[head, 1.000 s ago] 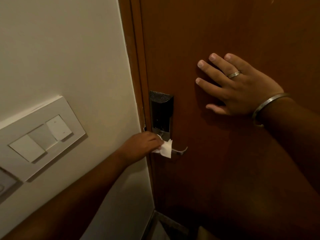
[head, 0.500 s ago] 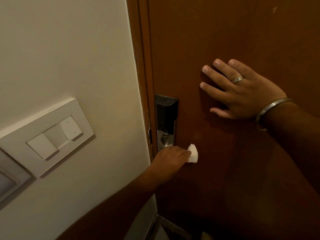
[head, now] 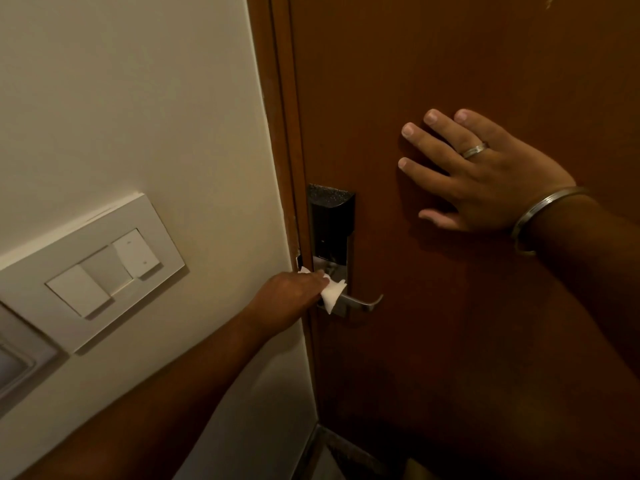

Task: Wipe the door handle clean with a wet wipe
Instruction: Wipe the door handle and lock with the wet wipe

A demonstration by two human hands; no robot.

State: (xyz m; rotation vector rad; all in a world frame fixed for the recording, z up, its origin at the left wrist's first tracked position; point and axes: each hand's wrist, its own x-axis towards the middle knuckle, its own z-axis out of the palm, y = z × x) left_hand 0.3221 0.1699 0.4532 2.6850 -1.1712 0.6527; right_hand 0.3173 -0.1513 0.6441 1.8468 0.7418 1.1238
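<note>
A silver lever door handle (head: 362, 302) juts right from a tall dark lock plate (head: 331, 230) on the brown wooden door (head: 450, 341). My left hand (head: 287, 299) is closed around a white wet wipe (head: 331, 292) and presses it on the handle's base, close to the plate. The lever's curved tip shows bare to the right of the wipe. My right hand (head: 481, 174), with a ring and a metal bangle, lies flat on the door above and right of the lock, fingers spread.
A cream wall (head: 138, 98) fills the left side, bearing a white switch panel (head: 100, 268) with rocker switches. The brown door frame (head: 280, 133) runs between wall and door. A strip of floor shows at the bottom.
My left hand slid the wipe out toward the lever's tip half a second ago, then back left to the handle's base. My right hand stayed flat on the door.
</note>
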